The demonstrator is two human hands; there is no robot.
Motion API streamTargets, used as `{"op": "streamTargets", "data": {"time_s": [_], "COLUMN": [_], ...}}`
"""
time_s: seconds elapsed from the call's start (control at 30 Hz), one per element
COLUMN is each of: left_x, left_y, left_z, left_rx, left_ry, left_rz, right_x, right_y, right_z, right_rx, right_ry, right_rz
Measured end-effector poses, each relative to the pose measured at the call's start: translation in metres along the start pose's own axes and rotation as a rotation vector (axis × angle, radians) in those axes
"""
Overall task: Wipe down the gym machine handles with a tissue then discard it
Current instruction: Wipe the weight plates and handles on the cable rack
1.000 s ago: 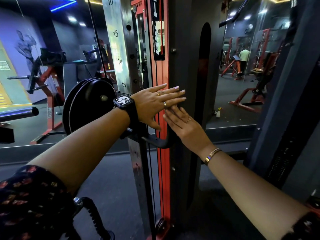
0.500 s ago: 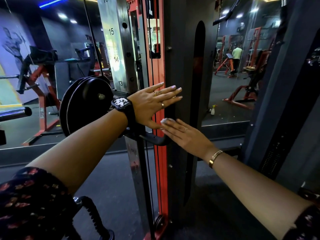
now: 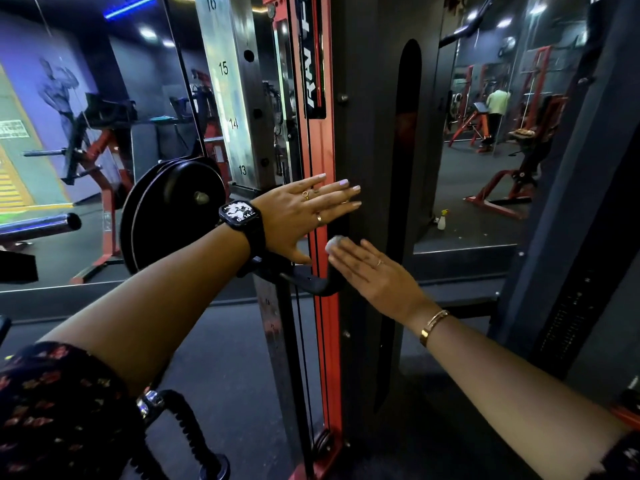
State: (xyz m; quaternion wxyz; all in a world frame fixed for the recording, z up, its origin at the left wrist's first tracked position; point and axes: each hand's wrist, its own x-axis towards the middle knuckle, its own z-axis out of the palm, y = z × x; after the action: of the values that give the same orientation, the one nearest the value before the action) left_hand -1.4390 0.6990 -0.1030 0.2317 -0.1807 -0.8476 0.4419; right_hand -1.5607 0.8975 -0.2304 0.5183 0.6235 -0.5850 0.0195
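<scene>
Head view: left hand (image 3: 304, 216) flat, right hand (image 3: 374, 275) flat over mostly hidden tissue (image 3: 333, 243).

Single head-worn wide-angle view, close on the cable machine (image 3: 367, 133).
The camera sits at the person's head, facing forward and a little down; the red upright (image 3: 323, 161) stands close at frame centre, dark floor (image 3: 225, 375) below.

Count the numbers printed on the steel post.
4: 16 at the top edge, then 15, 14 and 13 going down; others may be hidden lower down.
</scene>
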Motion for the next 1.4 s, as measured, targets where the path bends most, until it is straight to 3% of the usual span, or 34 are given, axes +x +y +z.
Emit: {"op": "streamTargets", "data": {"time_s": [0.13,0.33,0.53,0.73,0.93,1.17,1.27,1.4], "left_x": [-0.001,-0.001,0.0,-0.001,-0.002,-0.003,-0.004,-0.003], "left_y": [0.003,0.011,0.002,0.009,0.007,0.01,0.01,0.008], "left_z": [0.001,-0.002,-0.008,-0.002,0.002,0.011,0.015,0.023], "left_rx": [0.0,0.031,0.075,0.096,0.17,0.12,0.108,0.15], "left_ry": [0.031,-0.045,-0.064,-0.008,0.038,0.084,0.138,0.198], "left_rz": [-0.038,-0.076,-0.021,-0.031,0.009,0.002,0.008,0.017], "right_x": [0.022,-0.008,0.017,-0.004,0.031,0.011,0.026,0.038], "right_y": [-0.006,-0.023,-0.013,-0.034,-0.04,-0.069,-0.06,-0.072], "right_z": [0.004,0.004,-0.002,-0.005,-0.016,-0.014,-0.013,-0.005], "right_rx": [0.005,-0.133,-0.059,-0.283,-0.13,-0.29,-0.305,-0.374], "right_ry": [0.028,-0.137,0.001,-0.277,-0.09,-0.311,-0.246,-0.322], "right_rz": [0.04,-0.12,0.06,-0.168,0.118,0.076,0.253,0.221]}}
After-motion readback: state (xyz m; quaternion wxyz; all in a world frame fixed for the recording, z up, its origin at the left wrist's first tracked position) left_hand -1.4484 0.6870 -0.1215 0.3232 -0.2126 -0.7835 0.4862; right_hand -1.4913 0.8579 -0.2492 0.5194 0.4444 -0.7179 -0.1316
